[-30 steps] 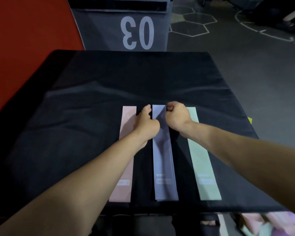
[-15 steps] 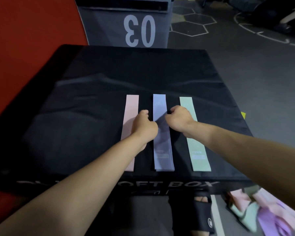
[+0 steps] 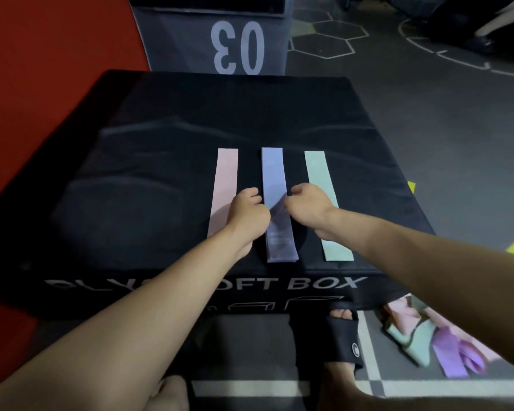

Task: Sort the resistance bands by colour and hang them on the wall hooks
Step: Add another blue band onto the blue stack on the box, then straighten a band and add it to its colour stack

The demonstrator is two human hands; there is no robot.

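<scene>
Head view, looking down on a black padded plyo box (image 3: 161, 149) with white lettering on its front face, standing on grey gym flooring; red flooring (image 3: 42, 54) runs along its left side.

Three flat fabric resistance bands lie parallel on the box top, lengthwise front to back, near the front edge and right of centre, each apart from the next.
- Leftmost: pale pink flat band (image 3: 224, 179). Its near end is hidden under the left forearm.
- Left hand (image 3: 248, 216): curled into a narrow fist, knuckles down, sitting between the pink band and the middle one, fingertips touching the middle band's left edge. Whether it pinches the fabric, cannot tell.
- Middle: lavender flat band (image 3: 275, 185), near end close to the front edge.
- Right hand (image 3: 307, 204): also curled narrow, fingers at the lavender band's right edge, wrist crossing over the band to its right. Grip on the fabric, cannot tell.
- Rightmost: mint green flat band (image 3: 318, 170), nearest the box's right edge.

On the floor, off the box's front right corner: a loose heap of pink, mint and purple bands (image 3: 436, 339). A foot in a black slide sandal (image 3: 328, 336) stands against the box front.
</scene>
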